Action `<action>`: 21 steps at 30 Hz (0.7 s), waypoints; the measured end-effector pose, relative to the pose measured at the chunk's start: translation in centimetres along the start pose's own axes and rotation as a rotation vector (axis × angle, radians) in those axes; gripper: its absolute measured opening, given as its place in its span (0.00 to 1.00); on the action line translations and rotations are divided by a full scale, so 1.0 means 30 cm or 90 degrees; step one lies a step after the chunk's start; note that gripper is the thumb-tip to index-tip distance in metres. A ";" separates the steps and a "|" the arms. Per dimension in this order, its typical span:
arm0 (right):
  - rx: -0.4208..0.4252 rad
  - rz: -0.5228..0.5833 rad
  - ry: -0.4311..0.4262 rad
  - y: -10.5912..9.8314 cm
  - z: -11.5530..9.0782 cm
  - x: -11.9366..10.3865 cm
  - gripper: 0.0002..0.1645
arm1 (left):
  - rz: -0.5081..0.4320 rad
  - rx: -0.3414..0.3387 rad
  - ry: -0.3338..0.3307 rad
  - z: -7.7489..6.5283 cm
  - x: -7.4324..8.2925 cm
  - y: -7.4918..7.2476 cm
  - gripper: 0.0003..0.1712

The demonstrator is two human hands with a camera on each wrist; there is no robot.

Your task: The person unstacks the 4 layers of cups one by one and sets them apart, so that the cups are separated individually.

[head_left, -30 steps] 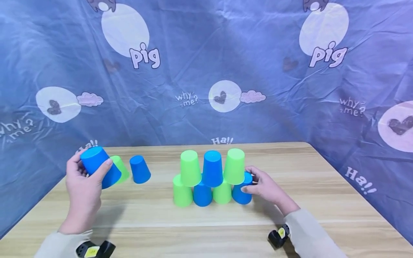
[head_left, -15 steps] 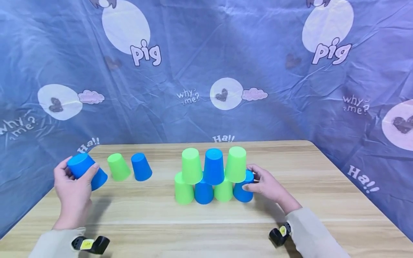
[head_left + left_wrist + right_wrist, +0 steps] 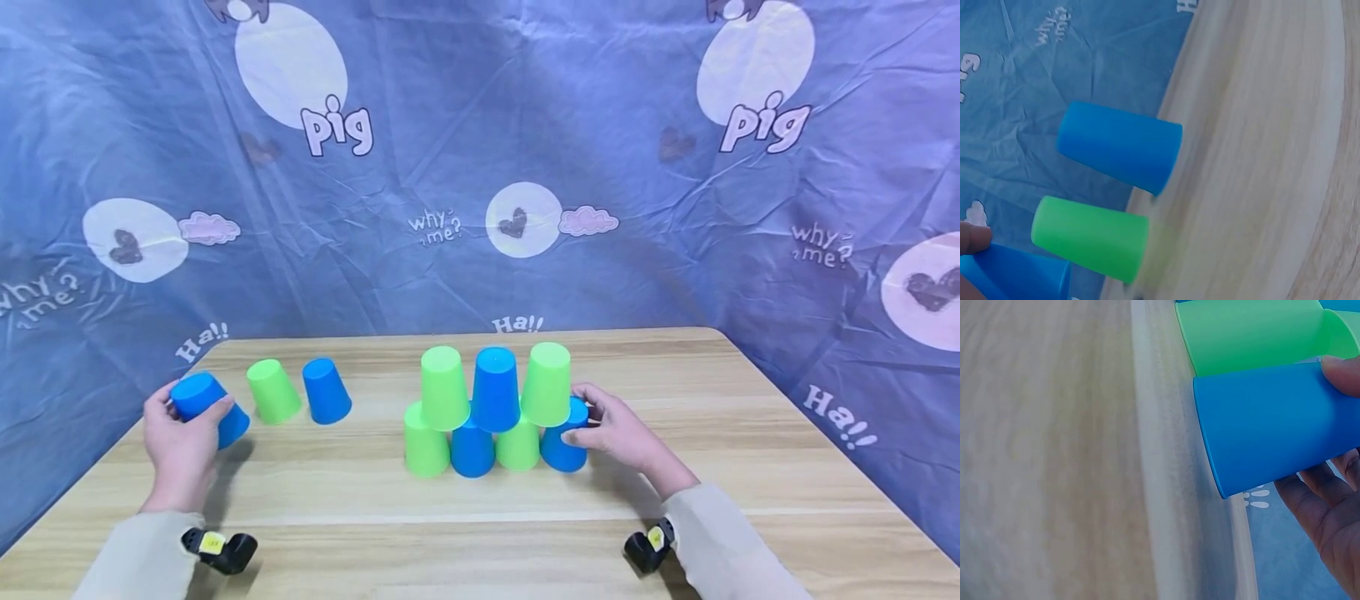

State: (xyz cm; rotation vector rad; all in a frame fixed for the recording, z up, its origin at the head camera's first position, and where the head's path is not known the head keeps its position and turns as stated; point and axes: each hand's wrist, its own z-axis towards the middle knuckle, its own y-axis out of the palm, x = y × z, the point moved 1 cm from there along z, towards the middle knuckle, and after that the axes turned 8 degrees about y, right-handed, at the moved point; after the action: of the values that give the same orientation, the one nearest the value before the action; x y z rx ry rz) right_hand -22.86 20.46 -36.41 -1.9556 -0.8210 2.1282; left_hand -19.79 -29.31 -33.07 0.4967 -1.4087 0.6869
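Observation:
My left hand grips a tilted, upside-down blue cup close over the table's left side, thumb on its near side. Just right of it stand an upside-down green cup and another blue cup. In the middle, cups form two rows, all mouth down. The top row has a left green cup, a middle blue cup and a right green cup. My right hand holds the bottom row's rightmost blue cup between thumb and fingers.
The wooden table carries all the cups. A blue printed cloth hangs behind it and along both sides. Green and blue cups alternate in the bottom row, beginning with a green cup at its left end.
My left hand has moved left and down with its blue cup, so the green cup behind it shows fully. My right hand has stayed at the bottom row's end cup.

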 end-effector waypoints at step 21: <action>0.000 0.004 0.001 0.001 -0.001 0.000 0.33 | 0.045 -0.003 -0.035 0.063 -0.101 0.009 0.43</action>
State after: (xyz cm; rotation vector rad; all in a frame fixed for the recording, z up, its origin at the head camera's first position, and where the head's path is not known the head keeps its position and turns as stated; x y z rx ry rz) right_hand -22.84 20.43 -36.43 -1.9617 -0.8169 2.1297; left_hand -21.41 -30.82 -35.86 0.4662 -1.4859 0.7314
